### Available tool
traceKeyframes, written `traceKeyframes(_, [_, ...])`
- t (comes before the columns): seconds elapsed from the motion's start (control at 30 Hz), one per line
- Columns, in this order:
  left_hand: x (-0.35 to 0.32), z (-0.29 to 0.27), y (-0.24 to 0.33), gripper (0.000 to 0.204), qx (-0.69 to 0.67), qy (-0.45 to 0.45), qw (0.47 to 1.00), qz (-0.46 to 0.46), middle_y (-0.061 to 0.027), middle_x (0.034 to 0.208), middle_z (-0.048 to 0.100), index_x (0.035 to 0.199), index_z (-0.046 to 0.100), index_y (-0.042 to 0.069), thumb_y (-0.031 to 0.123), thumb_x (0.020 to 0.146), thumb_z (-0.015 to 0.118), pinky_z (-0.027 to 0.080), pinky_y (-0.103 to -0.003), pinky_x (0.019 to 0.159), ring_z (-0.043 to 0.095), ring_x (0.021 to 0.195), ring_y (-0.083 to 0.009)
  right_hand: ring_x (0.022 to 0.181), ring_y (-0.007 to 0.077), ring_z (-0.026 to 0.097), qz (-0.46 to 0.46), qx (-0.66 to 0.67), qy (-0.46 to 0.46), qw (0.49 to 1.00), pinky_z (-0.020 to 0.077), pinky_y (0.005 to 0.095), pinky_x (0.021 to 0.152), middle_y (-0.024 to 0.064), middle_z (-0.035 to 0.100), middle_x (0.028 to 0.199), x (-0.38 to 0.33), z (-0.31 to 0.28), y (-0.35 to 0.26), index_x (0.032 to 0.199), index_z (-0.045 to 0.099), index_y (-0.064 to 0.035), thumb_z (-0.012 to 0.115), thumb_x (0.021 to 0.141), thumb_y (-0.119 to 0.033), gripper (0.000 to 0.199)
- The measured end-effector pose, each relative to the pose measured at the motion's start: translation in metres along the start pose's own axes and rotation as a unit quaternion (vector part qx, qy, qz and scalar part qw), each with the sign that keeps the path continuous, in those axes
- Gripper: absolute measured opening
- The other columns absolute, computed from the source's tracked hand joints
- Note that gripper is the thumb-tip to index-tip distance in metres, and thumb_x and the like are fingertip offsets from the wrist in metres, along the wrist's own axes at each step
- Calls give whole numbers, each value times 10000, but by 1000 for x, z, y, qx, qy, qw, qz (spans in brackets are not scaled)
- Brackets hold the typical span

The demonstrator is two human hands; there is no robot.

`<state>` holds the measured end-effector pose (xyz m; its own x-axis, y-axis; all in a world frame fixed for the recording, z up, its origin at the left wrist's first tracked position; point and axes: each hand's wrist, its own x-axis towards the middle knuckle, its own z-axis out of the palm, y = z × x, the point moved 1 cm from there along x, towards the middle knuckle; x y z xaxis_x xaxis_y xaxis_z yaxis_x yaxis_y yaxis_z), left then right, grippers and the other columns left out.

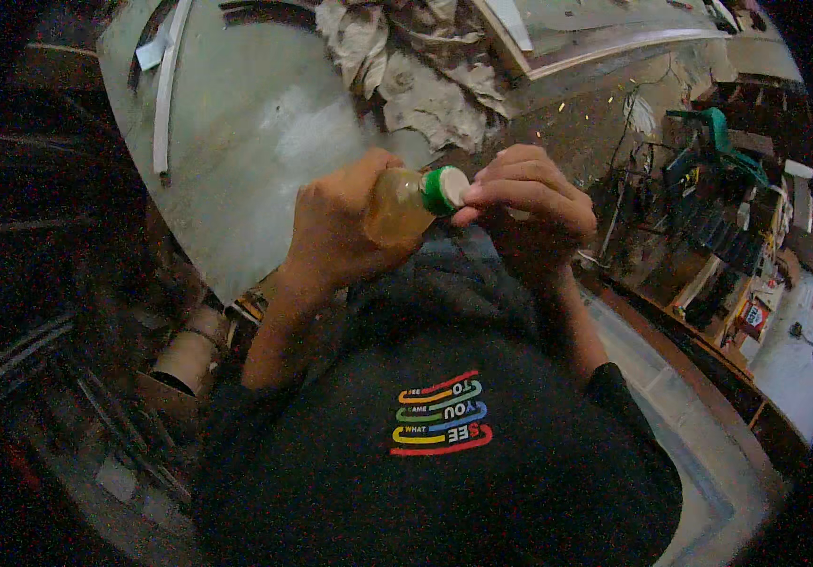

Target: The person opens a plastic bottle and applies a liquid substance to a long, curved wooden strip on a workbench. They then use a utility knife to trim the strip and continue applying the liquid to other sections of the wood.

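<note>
One dark shirt point(331, 454) showing below. Two hands: left hand point(335, 222) grasping one yellowish bottle point(397, 203) before chest; right hand point(539, 203) pinching one green cap point(439, 191) by fingertips. Bottle leaning rightward, likely feeling fairly light, smooth, slightly squeezable; body suiting full wrap. Cap likely feeling stiff, side suiting pinch.

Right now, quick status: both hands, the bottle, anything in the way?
Left hand wrapped around yellowish bottle. Right hand at green-and-white cap, grip unclear. Cap on bottle. Nothing visibly in the way; crumpled sheet lies beyond hands.
</note>
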<state>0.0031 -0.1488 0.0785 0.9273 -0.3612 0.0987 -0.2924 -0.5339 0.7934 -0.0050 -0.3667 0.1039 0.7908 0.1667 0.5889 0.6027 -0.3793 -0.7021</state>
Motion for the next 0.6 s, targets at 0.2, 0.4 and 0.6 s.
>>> traceKeyframes(0.2, [35, 52, 44, 462, -111, -186, 976, -15, -105, 910, 723, 1096, 652, 75, 187, 696, 856, 554, -361, 757, 718, 840, -201, 848, 230, 690, 80, 73, -90, 990, 566, 366, 770, 54, 718, 888, -18, -87, 38, 932, 761, -86, 881, 783, -134, 197])
traceKeyframes(0.4, [82, 165, 118, 574, -263, -333, 904, -55, -56, 988, 708, 1177, 640, 41, 169, 666, 868, 535, -328, 771, 648, 859, -124, 844, 230, 660, -47, 15, -108, 993, 545, 364, 762, 27, 708, 879, -35, -233, 83, 892, 765, -126, 884, 730, -111, 201])
traceKeyframes(0.6, [140, 264, 183, 688, -389, -446, 805, -31, -5, 1059, 661, 1326, 617, 61, 129, 695, 881, 513, -294, 828, 604, 931, -106, 840, 229, 632, 43, 52, -100, 993, 510, 358, 756, 35, 679, 870, -53, -350, 108, 864, 725, -94, 875, 717, -57, 214])
